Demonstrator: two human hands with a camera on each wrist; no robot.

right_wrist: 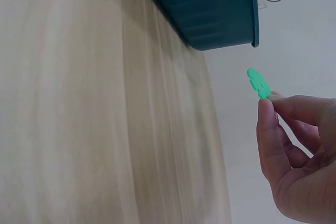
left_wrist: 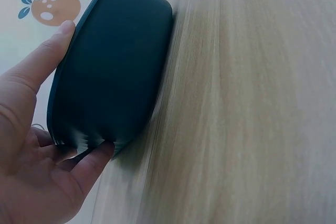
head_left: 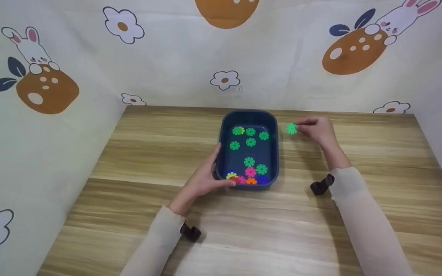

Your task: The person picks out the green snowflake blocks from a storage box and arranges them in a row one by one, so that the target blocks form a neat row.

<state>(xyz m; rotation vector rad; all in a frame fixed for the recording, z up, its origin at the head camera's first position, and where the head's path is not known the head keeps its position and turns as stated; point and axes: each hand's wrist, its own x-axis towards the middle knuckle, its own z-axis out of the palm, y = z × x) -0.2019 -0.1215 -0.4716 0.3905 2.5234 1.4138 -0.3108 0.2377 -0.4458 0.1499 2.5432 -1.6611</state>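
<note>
A dark blue plastic bin (head_left: pixel 238 154) stands on the table with several notched snowflake discs in it. Green discs (head_left: pixel 250 142) lie spread over its floor, while a pink disc (head_left: pixel 250 172), an orange disc (head_left: pixel 251 181) and other colours gather at the near end. My left hand (head_left: pixel 202 179) grips the bin's near left corner, its thumb along the rim; in the left wrist view the fingers curl against the bin wall (left_wrist: pixel 113 61). Right of the bin, above the table, my right hand (head_left: pixel 319 132) pinches a green snowflake disc (head_left: pixel 291 128) between thumb and fingertips.
The wood-grain table (head_left: pixel 136 153) reaches back to a pale wall covering (head_left: pixel 175 69) printed with rabbits, oranges and flowers. A small black device (head_left: pixel 191 232) sits on the left wrist and another black device (head_left: pixel 322 185) on the right wrist.
</note>
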